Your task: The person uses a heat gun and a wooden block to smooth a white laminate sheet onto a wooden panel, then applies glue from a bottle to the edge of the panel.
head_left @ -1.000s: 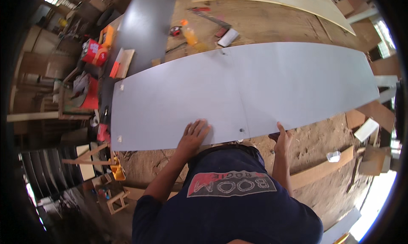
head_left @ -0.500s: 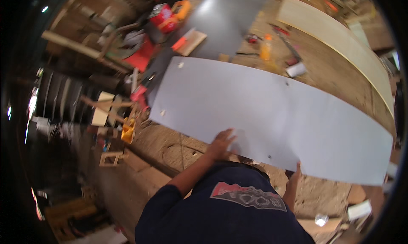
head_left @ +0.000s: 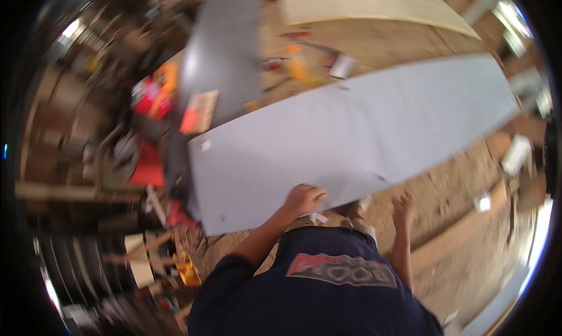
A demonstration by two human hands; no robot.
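A long pale grey panel (head_left: 310, 142) lies across the middle of the view, with small white pieces at its left corners and dark spots near both long edges. My left hand (head_left: 303, 199) is over its near edge, fingers curled and blurred, with nothing visible in them. My right hand (head_left: 401, 208) is just off that edge to the right, holding nothing, fingers loosely apart.
A dark sheet (head_left: 216, 55) runs beyond the panel, with a red-topped wood piece (head_left: 199, 112). An orange bottle (head_left: 295, 63), a white block (head_left: 342, 66) and a pale board (head_left: 374, 8) lie behind. Red and orange containers (head_left: 153, 96) sit left; offcuts (head_left: 515, 154) lie right.
The view has swung and blurred. My right hand has let go of the panel's edge and drawn away from it. My left hand's fingers, spread flat earlier, are now curled.
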